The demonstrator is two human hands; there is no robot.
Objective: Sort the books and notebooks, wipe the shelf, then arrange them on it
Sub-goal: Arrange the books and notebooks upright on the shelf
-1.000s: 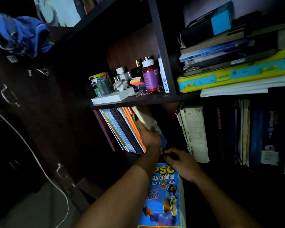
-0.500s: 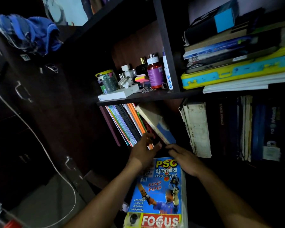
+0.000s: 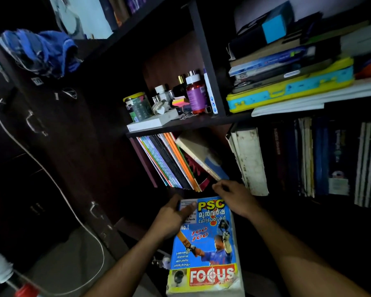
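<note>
A thick blue PSC book [image 3: 210, 243] lies flat, sticking out from the lower shelf toward me. My left hand [image 3: 171, 215] grips its top left corner, thumb on the cover. My right hand [image 3: 234, 197] rests at the book's top right edge, fingers curled toward a beige and blue book [image 3: 201, 156] that leans against a row of slanted thin notebooks [image 3: 167, 161]. A worn white book [image 3: 250, 159] stands to the right of my right hand.
The shelf board [image 3: 180, 125] above carries bottles, a tin and a white box. A stack topped by a yellow-blue case [image 3: 291, 93] fills the upper right compartment. Dark books stand at lower right. A blue cloth [image 3: 41, 50] and a white cable [image 3: 51, 179] hang at left.
The PSC book has slid further out of the shelf toward me. My left hand moved down from the leaning books onto the book's corner; the beige book now leans free.
</note>
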